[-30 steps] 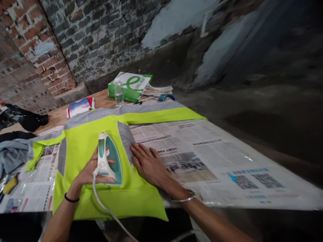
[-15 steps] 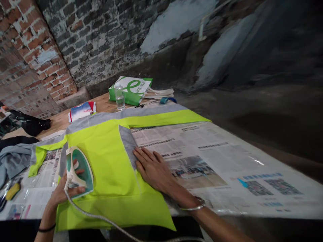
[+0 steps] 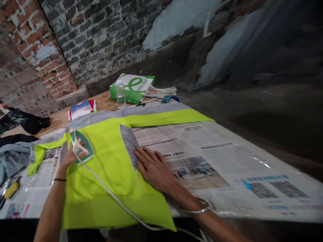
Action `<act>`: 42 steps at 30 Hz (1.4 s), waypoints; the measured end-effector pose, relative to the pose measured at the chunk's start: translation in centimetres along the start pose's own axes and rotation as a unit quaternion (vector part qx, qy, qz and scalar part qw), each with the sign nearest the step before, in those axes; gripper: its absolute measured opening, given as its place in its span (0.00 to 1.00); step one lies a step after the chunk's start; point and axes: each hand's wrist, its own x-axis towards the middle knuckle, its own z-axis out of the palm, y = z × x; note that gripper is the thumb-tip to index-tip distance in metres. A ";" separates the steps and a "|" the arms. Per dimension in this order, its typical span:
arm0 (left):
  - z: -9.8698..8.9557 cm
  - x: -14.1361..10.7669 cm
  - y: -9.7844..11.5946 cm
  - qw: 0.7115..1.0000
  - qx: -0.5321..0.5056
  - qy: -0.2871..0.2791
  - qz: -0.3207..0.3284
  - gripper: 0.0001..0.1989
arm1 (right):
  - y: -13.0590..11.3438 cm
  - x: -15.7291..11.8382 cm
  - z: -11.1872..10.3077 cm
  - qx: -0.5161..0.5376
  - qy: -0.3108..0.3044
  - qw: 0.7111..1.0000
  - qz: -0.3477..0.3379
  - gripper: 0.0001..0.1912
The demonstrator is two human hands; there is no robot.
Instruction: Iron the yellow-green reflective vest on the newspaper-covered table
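Note:
My left hand (image 3: 72, 153) is wrapped round the handle of a white and green clothes iron (image 3: 87, 145). The iron rests on the left side of a neon yellow and grey sweatshirt (image 3: 106, 171), which lies spread flat. From the iron's back a pale cord (image 3: 111, 194) trails across the sweatshirt and off its lower edge. My right hand (image 3: 153, 168) lies flat, fingers stretched out, on the grey side panel at the sweatshirt's right edge. A bracelet circles the right wrist. One sleeve reaches out to the right, the other to the left.
Plastic-covered newspaper (image 3: 214, 151) lines the table. Towards the back stand a clear bottle (image 3: 121, 95) and a green and white bag (image 3: 136, 88), near a blue tape roll (image 3: 170, 99). A printed packet (image 3: 82, 109), grey cloth (image 3: 15, 158) and yellow-handled tool (image 3: 11, 190) lie left.
My left hand has pushed the iron forward, away from me, up the sweatshirt, and the cord has shifted with it. My right hand stays on the side panel.

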 end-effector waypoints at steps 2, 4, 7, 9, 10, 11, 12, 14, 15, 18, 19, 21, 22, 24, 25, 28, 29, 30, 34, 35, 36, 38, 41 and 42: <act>0.3 2.8 0.5 1.000 -0.001 0.016 0.005 0.52 | -0.1 0.1 0.0 0.002 0.001 1.000 0.001 0.27; 0.5 4.2 0.9 1.000 0.000 0.024 0.012 0.50 | -0.2 0.2 0.0 0.003 0.003 1.000 0.003 0.27; 0.9 3.3 1.4 1.000 0.001 0.007 0.013 0.51 | -0.3 0.4 -0.1 0.008 0.006 1.000 0.005 0.26; 1.2 1.2 1.5 1.000 0.003 -0.023 0.010 0.53 | -0.3 0.6 -0.1 0.009 0.009 1.000 0.008 0.26; 1.3 -0.1 1.4 0.999 0.008 -0.045 0.012 0.51 | -0.4 0.6 -0.1 0.010 0.012 1.000 0.009 0.26; 1.5 -1.4 1.4 0.997 0.017 -0.068 0.020 0.47 | -0.4 0.7 0.0 0.011 0.016 1.000 0.009 0.26; 1.7 -2.6 1.3 0.995 0.029 -0.093 0.034 0.41 | -0.4 0.8 0.0 0.014 0.020 1.000 0.010 0.26; 2.1 -4.6 1.3 0.987 0.060 -0.128 0.074 0.31 | -0.5 0.9 -0.1 0.022 0.026 0.999 0.012 0.26; 2.2 -5.2 1.3 0.983 0.073 -0.140 0.092 0.29 | -0.5 0.9 -0.1 0.027 0.028 0.999 0.012 0.26; 2.6 -5.1 1.9 0.979 0.081 -0.154 0.107 0.27 | -0.6 1.2 -0.5 0.035 0.029 0.999 0.015 0.26; 2.7 -4.4 2.2 0.981 0.073 -0.150 0.100 0.28 | -0.6 1.2 -0.6 0.036 0.026 0.999 0.016 0.26; 3.1 -2.1 2.7 0.987 0.051 -0.134 0.079 0.34 | -0.7 1.4 -0.9 0.035 0.018 0.999 0.019 0.27; 3.4 -0.7 3.0 0.989 0.039 -0.124 0.069 0.39 | -0.7 1.4 -1.1 0.035 0.012 0.999 0.020 0.26; 4.1 2.4 3.6 0.993 0.025 -0.104 0.055 0.48 | -0.8 1.6 -1.4 0.037 0.003 0.999 0.022 0.26; 4.5 3.9 3.9 0.994 0.023 -0.094 0.053 0.52 | -0.9 1.6 -1.5 0.039 0.002 0.999 0.024 0.26; 5.6 6.9 5.2 0.996 0.018 -0.071 0.058 0.58 | -1.1 1.8 -1.9 0.045 0.008 0.999 0.027 0.26; 5.9 7.1 5.5 0.995 0.019 -0.071 0.061 0.59 | -1.1 1.9 -2.1 0.045 0.009 0.999 0.029 0.26; 6.1 7.0 5.8 0.995 0.020 -0.074 0.063 0.59 | -1.2 2.0 -2.3 0.046 0.008 0.998 0.030 0.26; 5.9 3.4 5.9 0.989 0.038 -0.129 0.064 0.50 | -1.3 2.3 -2.7 0.046 0.003 0.998 0.036 0.26; 5.7 2.2 5.6 0.984 0.051 -0.153 0.073 0.46 | -1.3 2.3 -2.7 0.046 0.002 0.998 0.037 0.26; 5.5 1.0 5.4 0.978 0.066 -0.177 0.090 0.41 | -1.3 2.3 -2.7 0.046 0.003 0.998 0.039 0.26; 5.2 -0.8 5.0 0.963 0.096 -0.215 0.134 0.34 | -1.3 2.3 -2.6 0.046 0.006 0.998 0.042 0.26; 5.3 -1.3 5.0 0.956 0.104 -0.226 0.157 0.30 | -1.3 2.2 -2.5 0.046 0.009 0.998 0.042 0.26; 5.5 -0.8 5.2 0.960 0.096 -0.219 0.145 0.30 | -1.3 2.2 -2.4 0.047 0.010 0.998 0.041 0.26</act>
